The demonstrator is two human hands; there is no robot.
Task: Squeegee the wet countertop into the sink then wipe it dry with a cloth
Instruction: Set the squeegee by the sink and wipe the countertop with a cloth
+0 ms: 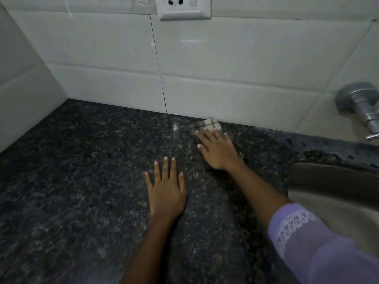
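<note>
Sink (328, 201) contents unseen; right hand (218, 149) presses cloth (206, 126) flat-fingered, left hand (166, 189) splayed on countertop (82, 171).

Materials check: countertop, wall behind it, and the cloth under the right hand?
Countertop: looks like polished dark granite, speckled grain with a bright glint near the wall.
Wall: glossy white ceramic tile, going by the grout lines and reflections.
Cloth: woven checked fabric, probably cotton; blurred, so the weave is unclear. The right hand presses it flat.

Countertop (82, 181) black speckled; cloth (207, 125) beige, dark checks; wall tiles (225, 58) white; sleeve (320, 249) lilac.
</note>
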